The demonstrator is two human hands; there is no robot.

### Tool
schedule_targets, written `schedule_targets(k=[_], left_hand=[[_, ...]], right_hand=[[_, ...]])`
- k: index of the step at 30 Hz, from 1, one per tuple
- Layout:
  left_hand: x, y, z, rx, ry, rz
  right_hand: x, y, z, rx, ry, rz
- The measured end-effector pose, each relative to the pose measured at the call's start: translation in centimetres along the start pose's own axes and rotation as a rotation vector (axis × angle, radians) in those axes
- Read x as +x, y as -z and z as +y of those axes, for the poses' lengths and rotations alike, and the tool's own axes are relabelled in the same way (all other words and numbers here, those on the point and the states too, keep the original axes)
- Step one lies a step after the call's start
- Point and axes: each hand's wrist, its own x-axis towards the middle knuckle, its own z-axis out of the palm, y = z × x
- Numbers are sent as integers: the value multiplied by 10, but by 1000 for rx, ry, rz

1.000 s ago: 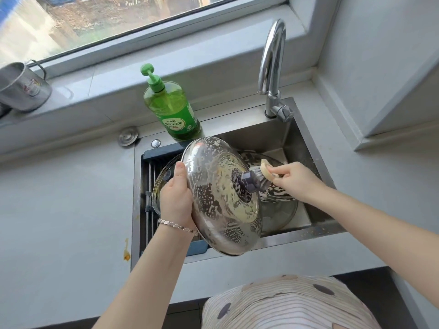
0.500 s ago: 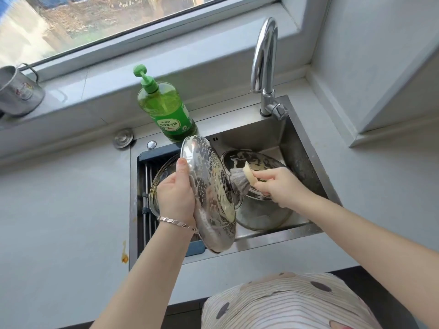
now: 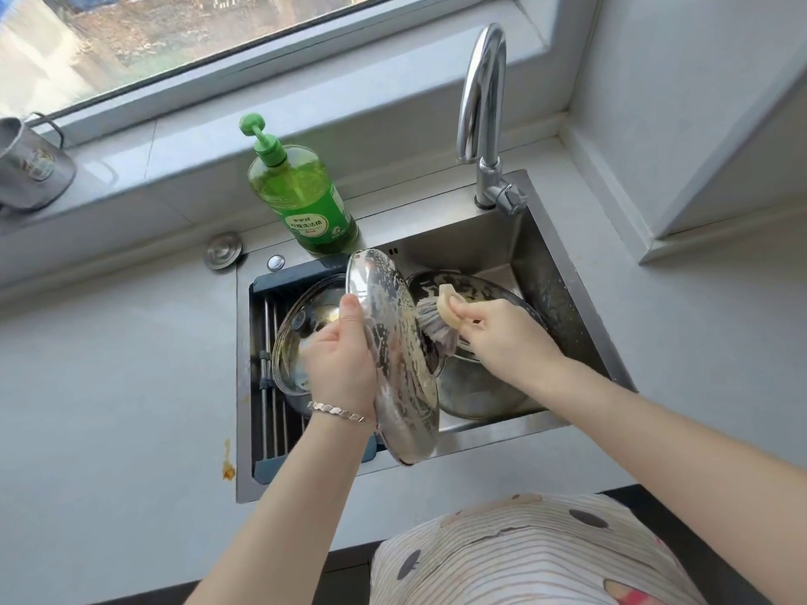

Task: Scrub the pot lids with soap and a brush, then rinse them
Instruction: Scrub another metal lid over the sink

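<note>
My left grip [image 3: 340, 364] is clamped on the rim of the soapy lid [image 3: 395, 377], thumb up along the edge and fingers wrapped behind it. I've got it stood almost on edge over the sink [image 3: 563, 307] so the suds drip into the basin and not onto the tabletop [image 3: 109, 386]. Turning it side-on like this puts its foamy face toward my other side, right where my right grip [image 3: 502, 338] wants it: that one is closed round the pale handle of the brush [image 3: 439, 327], bristles pressed against the lid near its middle. Foam streaks cover the face, so I judge the scrubbing well along on this one and the rinse not yet done; no water shows at the tap [image 3: 480, 102]. Below the brush a second lid [image 3: 480, 386] lies in the basin, sudsy along its far rim. A third lid [image 3: 294, 338] rests on the dark rack [image 3: 271, 412] at the left of the sink, behind my left wrist. The green soap bottle [image 3: 301, 198] stands on the sink's back ledge, near to hand for another pump.
</note>
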Motion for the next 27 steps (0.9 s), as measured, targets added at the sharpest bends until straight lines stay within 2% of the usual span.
schedule_targets(k=[2, 4, 6, 7, 9, 10, 12, 14, 18, 20, 22, 23, 25, 27], left_hand=[[4, 3, 2, -21, 42, 2], [15, 10, 0, -65, 124, 48], [30, 16, -6, -154, 253, 123], [37, 18, -9, -215, 310, 164], [42, 17, -11, -279, 376, 233], [41, 14, -11, -268, 355, 242], [30, 7, -5, -174, 234, 232], [24, 6, -1, -72, 136, 247], [26, 7, 8, -108, 60, 159], [21, 3, 13, -77, -60, 51], [17, 3, 22, -27, -156, 11], [19, 3, 26, -27, -142, 32], [33, 8, 31, -93, -7, 107], [50, 16, 27, -166, 148, 160]], right_hand=[[14, 5, 8, 245, -128, -84], [14, 9, 18, 522, -373, -230], [4, 9, 25, 687, -453, -273], [-2, 6, 28, 668, -401, -217], [-14, -2, 25, 415, -166, -46], [-20, -7, 20, 310, -41, -22], [-27, -17, 12, 243, 93, -106], [-24, -22, 14, 231, 84, -163], [-17, -25, 30, 235, -95, -236], [-24, -32, 24, 302, -54, -233], [-33, -37, 17, 410, 9, -198], [-36, -35, 16, 435, 31, -174], [-29, -27, 25, 368, 14, -132], [-20, -15, 39, 289, -100, -76]])
